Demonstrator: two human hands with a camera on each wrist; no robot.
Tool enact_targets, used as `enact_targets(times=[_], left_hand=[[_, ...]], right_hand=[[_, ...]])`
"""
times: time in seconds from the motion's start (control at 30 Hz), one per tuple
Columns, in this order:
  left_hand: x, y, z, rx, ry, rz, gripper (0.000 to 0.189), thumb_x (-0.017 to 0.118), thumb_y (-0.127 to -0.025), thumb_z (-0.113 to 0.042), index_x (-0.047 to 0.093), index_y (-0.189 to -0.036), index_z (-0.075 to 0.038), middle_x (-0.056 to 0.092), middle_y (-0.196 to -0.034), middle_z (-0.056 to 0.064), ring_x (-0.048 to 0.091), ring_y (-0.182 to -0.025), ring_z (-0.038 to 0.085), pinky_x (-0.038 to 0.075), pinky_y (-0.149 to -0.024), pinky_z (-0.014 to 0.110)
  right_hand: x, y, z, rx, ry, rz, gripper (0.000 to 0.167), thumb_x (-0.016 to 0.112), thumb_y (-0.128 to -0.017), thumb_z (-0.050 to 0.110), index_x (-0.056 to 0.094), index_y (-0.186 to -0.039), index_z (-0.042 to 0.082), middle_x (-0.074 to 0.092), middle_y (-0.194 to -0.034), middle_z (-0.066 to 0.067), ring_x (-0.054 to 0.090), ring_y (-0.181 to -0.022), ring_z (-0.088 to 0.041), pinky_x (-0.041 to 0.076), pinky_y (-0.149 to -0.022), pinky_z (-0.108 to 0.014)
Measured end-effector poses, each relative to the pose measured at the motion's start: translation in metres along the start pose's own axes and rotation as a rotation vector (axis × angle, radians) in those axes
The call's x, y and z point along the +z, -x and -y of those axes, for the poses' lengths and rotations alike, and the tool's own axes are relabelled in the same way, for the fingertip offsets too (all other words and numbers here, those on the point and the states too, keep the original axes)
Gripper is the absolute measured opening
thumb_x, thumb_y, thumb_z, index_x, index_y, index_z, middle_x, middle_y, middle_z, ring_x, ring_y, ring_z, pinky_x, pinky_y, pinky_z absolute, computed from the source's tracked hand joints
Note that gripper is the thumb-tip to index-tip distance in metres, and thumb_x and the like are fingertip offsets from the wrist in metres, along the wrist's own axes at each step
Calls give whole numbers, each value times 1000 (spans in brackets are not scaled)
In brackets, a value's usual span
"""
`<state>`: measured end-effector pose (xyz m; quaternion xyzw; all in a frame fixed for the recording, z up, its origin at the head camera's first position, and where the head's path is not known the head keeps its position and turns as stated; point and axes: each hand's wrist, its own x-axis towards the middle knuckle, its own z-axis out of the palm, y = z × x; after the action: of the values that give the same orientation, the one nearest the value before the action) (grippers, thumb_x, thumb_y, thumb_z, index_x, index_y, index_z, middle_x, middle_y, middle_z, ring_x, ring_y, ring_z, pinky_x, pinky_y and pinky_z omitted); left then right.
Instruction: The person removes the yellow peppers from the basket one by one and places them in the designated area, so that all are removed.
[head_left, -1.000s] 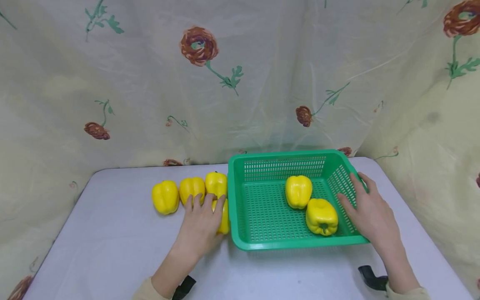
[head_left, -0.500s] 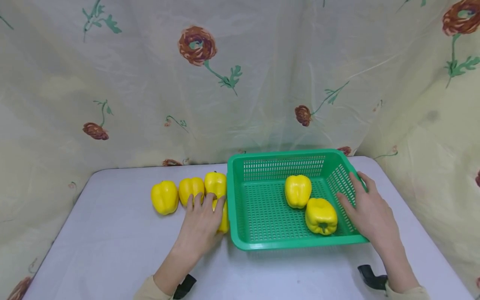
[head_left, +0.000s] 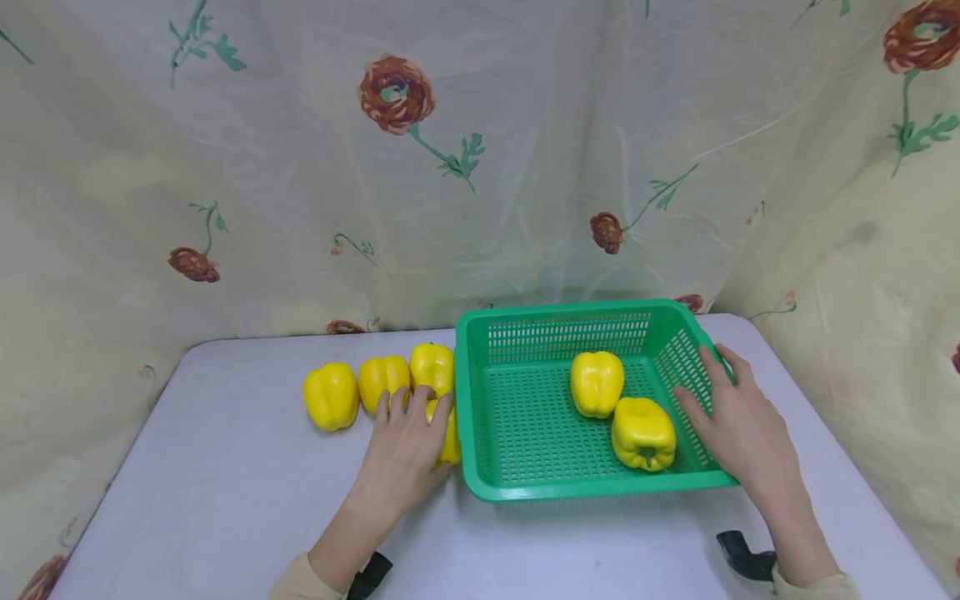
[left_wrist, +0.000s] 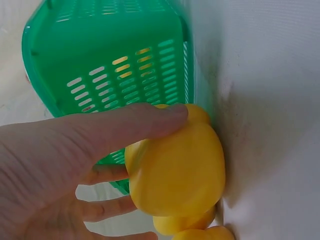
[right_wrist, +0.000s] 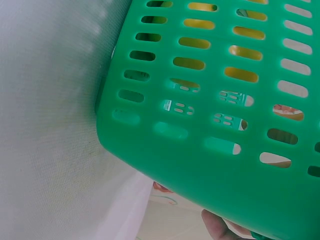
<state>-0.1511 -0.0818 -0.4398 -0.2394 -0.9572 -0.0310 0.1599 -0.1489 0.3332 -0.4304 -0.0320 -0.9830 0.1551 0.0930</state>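
My left hand (head_left: 401, 454) holds a yellow bell pepper (left_wrist: 175, 172) just outside the left wall of a green plastic basket (head_left: 592, 486). In the left wrist view the thumb lies along the pepper's top and the fingers reach round its far side. In the head view that hand covers much of the pepper. My right hand (head_left: 748, 433) grips the basket's right rim, its thumb on the inner side. Inside the basket two yellow bell peppers, one farther back (head_left: 597, 384) and one nearer the front (head_left: 643, 433), lie against each other in the right half.
Left of the basket, three more yellow peppers, at the far left (head_left: 331, 397), in the middle (head_left: 384, 381) and by the basket (head_left: 432, 367), form a row on the white tabletop (head_left: 210, 500). A flower-patterned curtain (head_left: 525, 167) hangs behind the table and along its sides.
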Motion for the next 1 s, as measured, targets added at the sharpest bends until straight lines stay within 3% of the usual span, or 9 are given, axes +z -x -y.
enact_targets(times=[0.37,0.5,0.67,1.0], left_hand=[[0,2,0,26,3,-37,84,103,-70,-34,61,-139,-11,65,-128,20,63,-123,50,52,-110,70],[0,3,0,32,2,-46,81,102,-71,-27,61,-139,-10,65,-128,20,63,-121,51,53,-109,70],[-3,4,-2,29,15,-24,81,102,-70,-19,60,-139,-10,65,-128,19,63,-122,50,53,-110,69],[-5,5,-2,37,22,-22,83,101,-72,-19,59,-142,-8,65,-132,21,63,-123,52,53,-109,70]], right_hand=[[-1,-1,-1,-10,-6,-6,77,61,-109,36,30,-165,-6,29,-163,-43,65,-98,-64,59,-69,-70],[-1,-1,-1,-7,-5,-3,77,61,-109,36,30,-165,-6,29,-164,-43,65,-98,-64,59,-70,-71],[-1,0,-1,-9,-7,-4,76,61,-109,36,31,-164,-7,29,-163,-43,65,-98,-63,60,-67,-68],[0,0,-1,-8,-10,-2,76,61,-109,36,31,-165,-7,30,-163,-43,65,-101,-63,60,-67,-66]])
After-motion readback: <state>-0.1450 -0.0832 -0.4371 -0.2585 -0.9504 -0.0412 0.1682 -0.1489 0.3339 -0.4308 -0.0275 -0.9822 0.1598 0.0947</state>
